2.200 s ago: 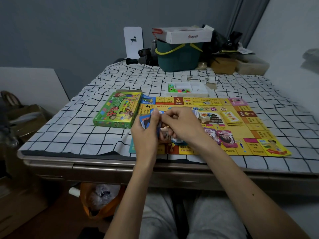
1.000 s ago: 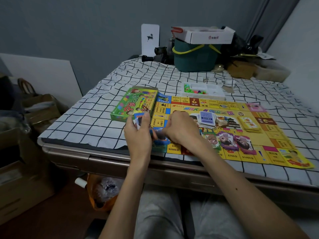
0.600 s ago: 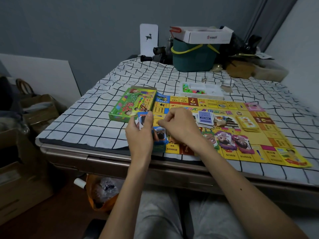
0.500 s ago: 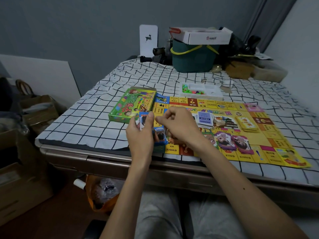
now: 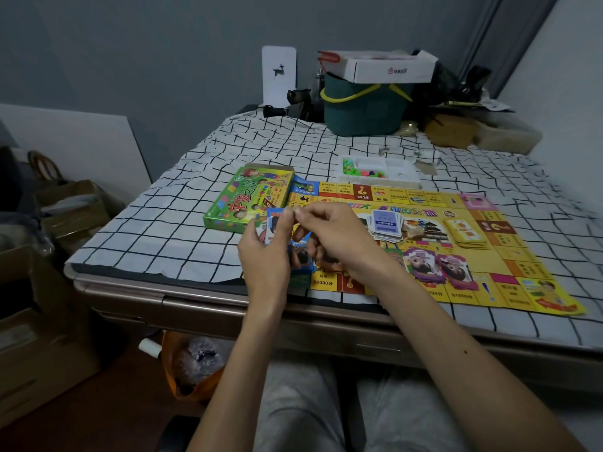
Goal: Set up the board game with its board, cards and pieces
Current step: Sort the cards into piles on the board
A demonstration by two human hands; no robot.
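Note:
The yellow game board (image 5: pixel 509 256) lies flat on the checked cloth. My left hand (image 5: pixel 266 256) holds a small fan of picture cards (image 5: pixel 274 223) upright over the board's near left corner. My right hand (image 5: pixel 336 236) pinches the top edge of those cards with thumb and forefinger. A blue card (image 5: pixel 301 252) lies on the board under my hands. On the board sit a blue card stack (image 5: pixel 385 225), a yellow card stack (image 5: pixel 465 234) and two purple character cards (image 5: pixel 437 264). The green game box (image 5: pixel 251 199) rests at the board's left edge.
A white tray (image 5: pixel 404 176) with small coloured pieces stands behind the board. Farther back are a green bucket (image 5: pixel 362 109) with a white box on top and other clutter. The table's front edge (image 5: pixel 195 298) is near my knees. Cardboard boxes (image 5: pixel 39 337) stand on the floor to the left.
My right hand rose from the board, where it laid a blue card, back to the top of the cards in my left hand. The view shifted slightly.

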